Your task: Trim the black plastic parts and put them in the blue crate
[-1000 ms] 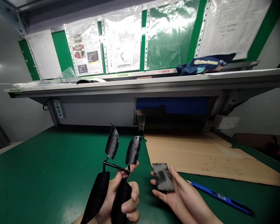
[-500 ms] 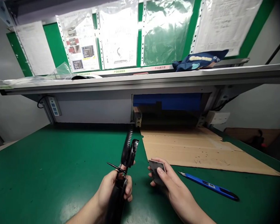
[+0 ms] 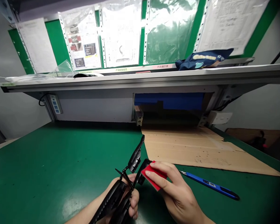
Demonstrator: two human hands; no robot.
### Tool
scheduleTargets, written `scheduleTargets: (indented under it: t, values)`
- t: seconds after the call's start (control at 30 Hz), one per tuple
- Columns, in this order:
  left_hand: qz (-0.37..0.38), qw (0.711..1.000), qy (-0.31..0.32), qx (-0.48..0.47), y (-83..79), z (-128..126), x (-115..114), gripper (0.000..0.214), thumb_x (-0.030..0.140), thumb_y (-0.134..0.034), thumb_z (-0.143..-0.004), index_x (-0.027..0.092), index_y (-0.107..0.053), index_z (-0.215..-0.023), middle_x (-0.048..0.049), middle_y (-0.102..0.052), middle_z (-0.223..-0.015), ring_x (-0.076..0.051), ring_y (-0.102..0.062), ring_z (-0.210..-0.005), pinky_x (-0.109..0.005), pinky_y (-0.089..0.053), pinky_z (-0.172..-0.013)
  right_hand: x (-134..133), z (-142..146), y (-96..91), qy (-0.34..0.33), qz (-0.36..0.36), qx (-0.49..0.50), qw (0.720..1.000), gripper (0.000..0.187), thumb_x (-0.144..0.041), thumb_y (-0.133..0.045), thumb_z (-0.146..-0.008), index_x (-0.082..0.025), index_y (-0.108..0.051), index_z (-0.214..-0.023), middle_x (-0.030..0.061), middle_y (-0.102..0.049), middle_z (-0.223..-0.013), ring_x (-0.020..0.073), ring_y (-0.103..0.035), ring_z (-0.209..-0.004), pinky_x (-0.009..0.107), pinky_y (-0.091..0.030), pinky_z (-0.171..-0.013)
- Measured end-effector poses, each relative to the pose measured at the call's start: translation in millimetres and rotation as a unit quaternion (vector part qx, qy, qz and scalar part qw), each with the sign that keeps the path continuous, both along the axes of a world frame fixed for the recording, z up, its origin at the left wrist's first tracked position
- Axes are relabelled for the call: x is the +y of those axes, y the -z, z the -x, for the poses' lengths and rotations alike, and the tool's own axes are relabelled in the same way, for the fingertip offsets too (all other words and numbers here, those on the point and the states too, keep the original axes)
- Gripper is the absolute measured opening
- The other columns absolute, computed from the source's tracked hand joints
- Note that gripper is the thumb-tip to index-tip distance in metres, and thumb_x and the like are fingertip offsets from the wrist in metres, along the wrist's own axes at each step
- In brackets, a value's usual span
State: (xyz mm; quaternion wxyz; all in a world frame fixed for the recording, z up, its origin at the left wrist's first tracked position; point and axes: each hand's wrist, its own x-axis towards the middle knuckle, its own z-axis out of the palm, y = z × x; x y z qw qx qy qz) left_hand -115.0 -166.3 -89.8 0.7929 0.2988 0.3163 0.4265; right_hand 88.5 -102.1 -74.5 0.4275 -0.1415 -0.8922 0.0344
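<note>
My left hand [image 3: 133,199] grips a black plastic molding [image 3: 110,199] at the near end of the bench, fingers curled around its long shells, while a thin runner and a smaller curved shell rise past my thumb. My right hand [image 3: 175,189] pinches a red pad [image 3: 154,174], fingers bearing down on it and pressing it to the molding's far shell, the two hands nearly touching. A blue utility knife [image 3: 210,185] lies on the green bench [image 3: 49,161] just beside my right hand. Beyond it, a cardboard sheet [image 3: 200,152] lies flat. Farther off, a power strip [image 3: 55,104] is fixed beneath a shelf [image 3: 140,81] that carries a blue bag [image 3: 203,60], below papers in plastic sleeves [image 3: 121,34] on a green board [image 3: 51,40].
</note>
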Motion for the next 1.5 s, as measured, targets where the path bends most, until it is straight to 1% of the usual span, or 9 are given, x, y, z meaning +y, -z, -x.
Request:
scheduleTargets:
  t: [0.13, 0.33, 0.43, 0.6, 0.97, 1.13, 1.27, 1.37, 1.5]
  values:
    - [-0.002, 1.000, 0.021, -0.004, -5.4, -0.4, -9.6, 0.062, 0.054, -0.031, -0.090, 0.015, -0.052, -0.047, 0.0002, -0.040, -0.040, -0.010, -0.041, -0.038, -0.028, -0.035, -0.053, 0.9, 1.4, 2.1, -0.017, -0.038, -0.040, 0.998, 0.051, 0.001, -0.038, -0.090, -0.021, -0.049, -0.134, 0.0117, -0.040, -0.141, 0.0292, -0.033, -0.133, 0.046, -0.042, -0.103]
    - [-0.085, 0.987, 0.013, -0.138, 7.5, 6.9, -18.4, 0.021, 0.040, -0.056, -0.085, 0.020, -0.060, -0.083, 0.0029, -0.046, -0.065, -0.007, -0.039, -0.050, -0.028, -0.032, -0.060, 2.8, 2.6, 7.7, -0.085, -0.037, -0.086, 0.992, 0.053, -0.001, -0.038, -0.090, -0.019, -0.041, -0.140, 0.0120, -0.041, -0.143, 0.0310, -0.029, -0.136, 0.051, -0.041, -0.104]
    - [-0.059, 0.989, 0.037, -0.132, 7.6, 8.7, -16.8, 0.023, 0.040, -0.052, -0.087, 0.019, -0.059, -0.083, 0.0039, -0.042, -0.062, -0.007, -0.037, -0.050, -0.028, -0.030, -0.061, 6.1, 2.4, 7.2, -0.054, -0.028, -0.061, 0.996, 0.053, 0.001, -0.036, -0.090, -0.021, -0.044, -0.138, 0.0108, -0.042, -0.143, 0.0286, -0.031, -0.136, 0.049, -0.042, -0.105]
    - [-0.024, 0.987, 0.078, -0.141, 5.1, 10.0, -11.3, 0.024, 0.043, -0.048, -0.088, 0.023, -0.058, -0.096, 0.0041, -0.044, -0.060, -0.009, -0.037, -0.048, -0.029, -0.028, -0.059, 5.4, 3.1, 6.4, -0.082, -0.039, -0.065, 0.994, 0.050, -0.002, -0.036, -0.091, -0.018, -0.044, -0.138, 0.0119, -0.042, -0.143, 0.0301, -0.032, -0.135, 0.050, -0.042, -0.104]
    - [-0.019, 0.983, 0.075, -0.169, 21.9, 14.7, -11.3, 0.022, 0.041, -0.047, -0.088, 0.022, -0.056, -0.091, 0.0029, -0.046, -0.063, -0.010, -0.040, -0.051, -0.030, -0.030, -0.062, 5.5, 4.1, 8.9, -0.085, -0.050, -0.065, 0.993, 0.052, 0.001, -0.038, -0.089, -0.016, -0.044, -0.138, 0.0132, -0.040, -0.143, 0.0313, -0.031, -0.135, 0.050, -0.042, -0.104]
    - [-0.022, 0.982, 0.074, -0.170, 19.7, 12.7, -11.5, 0.025, 0.040, -0.047, -0.088, 0.019, -0.055, -0.075, 0.0024, -0.046, -0.061, -0.010, -0.041, -0.050, -0.030, -0.031, -0.061, 2.7, 6.5, 6.6, -0.054, -0.040, -0.049, 0.997, 0.049, -0.001, -0.036, -0.091, -0.019, -0.048, -0.135, 0.0115, -0.045, -0.141, 0.0286, -0.035, -0.133, 0.047, -0.043, -0.104]
    - [-0.007, 0.991, 0.049, -0.125, 13.6, 7.6, -10.3, 0.032, 0.044, -0.047, -0.087, 0.018, -0.057, -0.071, 0.0025, -0.046, -0.056, -0.010, -0.040, -0.044, -0.030, -0.030, -0.056, 6.1, 5.6, 6.3, -0.101, -0.056, -0.072, 0.991, 0.044, -0.009, -0.037, -0.093, -0.017, -0.050, -0.134, 0.0130, -0.046, -0.140, 0.0306, -0.035, -0.133, 0.050, -0.043, -0.103]
    - [-0.005, 0.996, 0.024, -0.084, 10.1, 4.0, -4.5, 0.041, 0.045, -0.045, -0.086, 0.016, -0.055, -0.060, 0.0034, -0.040, -0.044, -0.009, -0.037, -0.037, -0.028, -0.029, -0.049, 15.4, -1.0, 5.0, -0.017, -0.017, -0.040, 0.999, 0.043, -0.007, -0.034, -0.093, -0.023, -0.056, -0.127, 0.0077, -0.055, -0.131, 0.0238, -0.048, -0.125, 0.043, -0.044, -0.103]
    - [-0.015, 0.998, 0.015, -0.059, 13.5, 1.3, 5.4, 0.034, 0.043, -0.044, -0.085, 0.016, -0.063, -0.087, 0.0028, -0.046, -0.039, -0.012, -0.040, -0.031, -0.027, -0.029, -0.044, 8.8, 0.6, -2.3, 0.046, 0.117, 0.031, 0.992, 0.026, -0.019, -0.045, -0.094, -0.026, -0.061, -0.113, 0.0023, -0.066, -0.108, 0.0177, -0.062, -0.101, 0.027, -0.053, -0.088]
